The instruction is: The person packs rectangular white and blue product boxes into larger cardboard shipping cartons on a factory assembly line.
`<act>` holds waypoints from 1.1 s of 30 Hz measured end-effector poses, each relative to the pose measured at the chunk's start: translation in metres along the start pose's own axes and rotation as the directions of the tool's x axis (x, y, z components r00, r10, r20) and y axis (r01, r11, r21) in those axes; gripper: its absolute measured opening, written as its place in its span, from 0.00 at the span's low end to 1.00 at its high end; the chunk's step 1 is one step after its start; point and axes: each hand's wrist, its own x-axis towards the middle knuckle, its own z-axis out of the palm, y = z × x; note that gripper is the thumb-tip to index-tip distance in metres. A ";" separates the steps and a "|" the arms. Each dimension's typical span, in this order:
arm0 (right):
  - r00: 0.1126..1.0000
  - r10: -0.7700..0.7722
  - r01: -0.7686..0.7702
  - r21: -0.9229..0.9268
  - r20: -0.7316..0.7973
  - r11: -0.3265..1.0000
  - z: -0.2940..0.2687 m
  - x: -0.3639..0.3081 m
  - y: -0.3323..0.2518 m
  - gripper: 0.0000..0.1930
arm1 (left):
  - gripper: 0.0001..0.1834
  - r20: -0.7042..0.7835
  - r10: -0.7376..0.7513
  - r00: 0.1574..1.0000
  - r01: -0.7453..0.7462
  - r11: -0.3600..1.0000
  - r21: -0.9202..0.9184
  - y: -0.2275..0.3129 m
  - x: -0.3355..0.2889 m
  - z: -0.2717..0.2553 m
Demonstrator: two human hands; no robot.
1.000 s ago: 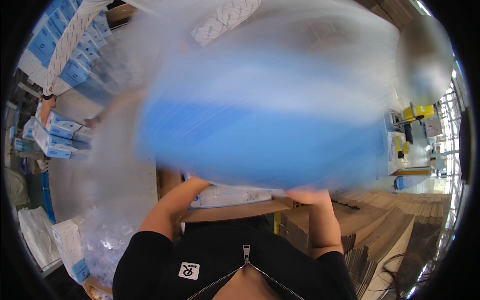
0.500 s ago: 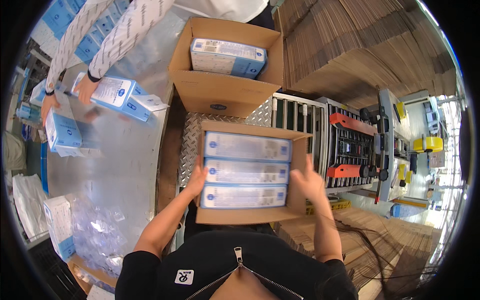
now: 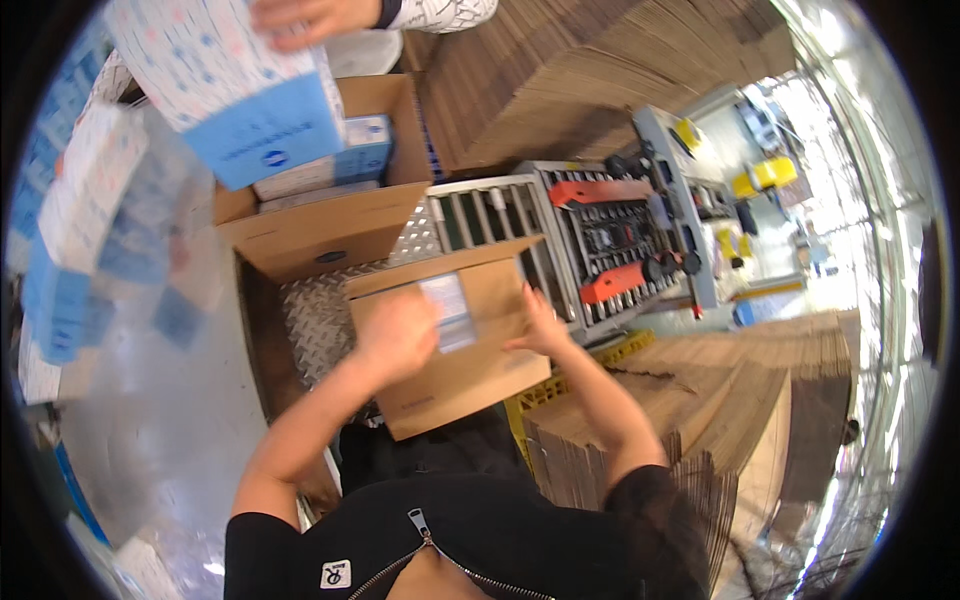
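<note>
Fingers (image 3: 529, 299) of the right hand (image 3: 543, 326) spread against the carton (image 3: 470, 385).

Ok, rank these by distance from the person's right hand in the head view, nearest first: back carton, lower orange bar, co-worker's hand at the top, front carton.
1. Front carton: directly at the right hand, mostly to its left.
2. Lower orange bar: to its right, slightly higher in the picture.
3. Back carton: upper left.
4. Co-worker's hand: farthest, at the top left.
</note>
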 end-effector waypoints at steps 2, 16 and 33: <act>0.962 0.274 -0.237 0.490 -0.004 0.839 0.049 -0.010 0.012 0.65 | 0.22 -0.428 0.065 0.901 -0.003 0.990 0.144 0.006 0.021 -0.066; 0.913 0.282 -0.090 0.527 -0.295 0.845 0.019 0.084 0.038 0.26 | 0.33 -0.181 -0.841 0.510 0.020 0.221 -0.975 -0.024 -0.004 0.177; 0.585 0.280 0.347 0.547 -0.761 0.762 -0.036 0.118 0.213 0.17 | 0.36 -0.560 -0.431 0.708 0.018 0.803 -0.595 0.055 0.447 0.253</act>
